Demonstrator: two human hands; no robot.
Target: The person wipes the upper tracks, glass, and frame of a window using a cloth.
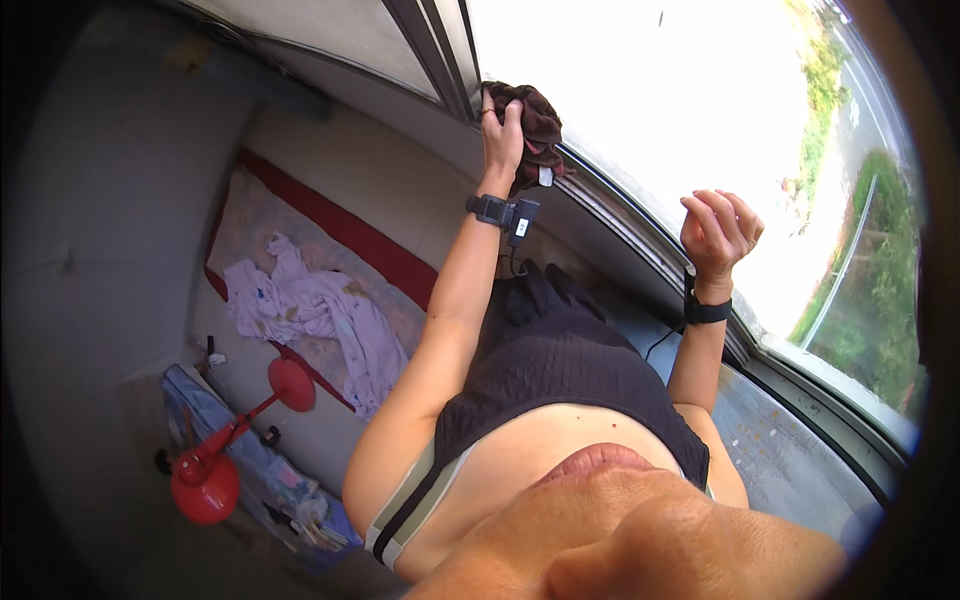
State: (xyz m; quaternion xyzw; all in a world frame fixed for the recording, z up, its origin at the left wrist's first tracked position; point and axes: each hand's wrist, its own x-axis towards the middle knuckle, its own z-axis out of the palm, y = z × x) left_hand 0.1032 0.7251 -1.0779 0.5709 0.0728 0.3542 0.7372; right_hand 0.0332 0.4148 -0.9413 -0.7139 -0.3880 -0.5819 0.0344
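My left hand (501, 135) grips a bunched dark brown cloth (538, 124) with a white tag. It rests at the corner where the upright window frame (442, 52) meets the lower window track (600, 199). A ring is on one finger, and a black strap with a small device (491, 211) circles the wrist. Over by the bright window opening, my right hand (718, 229) is raised with its fingers curled in and nothing visible in them. A black wristband (707, 309) with a cable is on that arm.
A red desk lamp (206, 487) stands low on the left, beside a blue-covered surface (262, 480) holding small items. A crumpled pale sheet (322, 300) lies on a bed (375, 277) with red edging. Outside the window are greenery (862, 300) and a road (870, 105).
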